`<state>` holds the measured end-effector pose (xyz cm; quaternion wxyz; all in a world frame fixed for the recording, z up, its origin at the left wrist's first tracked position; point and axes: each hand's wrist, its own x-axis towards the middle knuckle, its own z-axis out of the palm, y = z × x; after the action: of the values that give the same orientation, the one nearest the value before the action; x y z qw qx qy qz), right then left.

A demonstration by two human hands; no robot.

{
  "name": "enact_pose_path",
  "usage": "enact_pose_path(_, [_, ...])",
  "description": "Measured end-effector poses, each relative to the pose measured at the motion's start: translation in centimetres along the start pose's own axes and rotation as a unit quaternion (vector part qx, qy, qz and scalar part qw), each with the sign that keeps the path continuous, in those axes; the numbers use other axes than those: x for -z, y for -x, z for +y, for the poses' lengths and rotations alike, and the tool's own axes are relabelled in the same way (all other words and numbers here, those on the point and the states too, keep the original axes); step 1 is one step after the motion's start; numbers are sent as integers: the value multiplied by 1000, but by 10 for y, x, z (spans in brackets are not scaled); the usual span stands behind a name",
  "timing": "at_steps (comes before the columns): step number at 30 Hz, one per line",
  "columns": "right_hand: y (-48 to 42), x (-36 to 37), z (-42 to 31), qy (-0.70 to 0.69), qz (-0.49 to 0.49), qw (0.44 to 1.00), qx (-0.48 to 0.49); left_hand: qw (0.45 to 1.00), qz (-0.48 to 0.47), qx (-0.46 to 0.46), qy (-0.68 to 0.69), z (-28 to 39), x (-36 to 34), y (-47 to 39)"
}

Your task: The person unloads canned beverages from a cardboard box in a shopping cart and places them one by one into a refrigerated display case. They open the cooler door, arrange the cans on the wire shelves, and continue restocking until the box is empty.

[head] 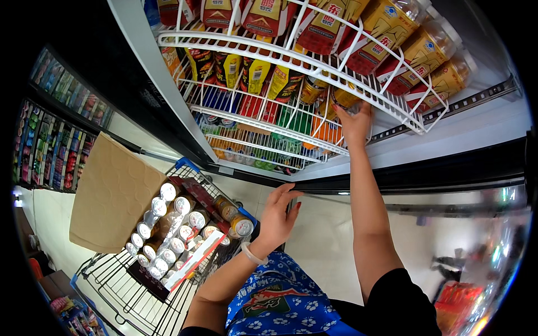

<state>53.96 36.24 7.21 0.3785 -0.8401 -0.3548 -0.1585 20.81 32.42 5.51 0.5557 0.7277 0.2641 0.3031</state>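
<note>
My right hand [355, 122] reaches into an upright drinks cooler and closes around a gold can [345, 97] at the right end of the second shelf, just under the upper wire shelf [269, 53]. Another gold can [312, 90] stands to its left, beside yellow and black bottles [256, 75]. My left hand [279, 216], with a pale bangle on the wrist, hovers empty with its fingers spread. To its left, an opened carton [195, 262] of cans [176, 245] with plastic film rests on a wire shopping cart [126, 300]. A few gold cans [242, 226] lie at the cart's near corner.
Gold and red bottles [328, 25] fill the upper shelf, whose front rail overhangs my right hand. Lower shelves [252, 145] hold more drinks. The cooler's glass door [470, 235] stands swung out at right. A cardboard sheet [113, 197] leans up beside the cart.
</note>
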Motion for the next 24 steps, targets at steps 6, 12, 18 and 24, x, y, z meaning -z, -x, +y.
enact_pose_path(6, [2, 10, 0, 118, -6, 992, 48, 999, 20, 42, 16, -17, 10, 16])
enact_pose_path(12, [-16, -16, 35, 76, -101, 992, -18, 996, 73, 59, -8, -46, 43, 54])
enact_pose_path(18, [-32, -16, 91, 178, -20, 978, 102, 948, 276, 102, -119, -72, 119, 117])
enact_pose_path(24, [32, 11, 4, 61, 106, 990, 66, 786, 477, 253, -302, -145, 229, 222])
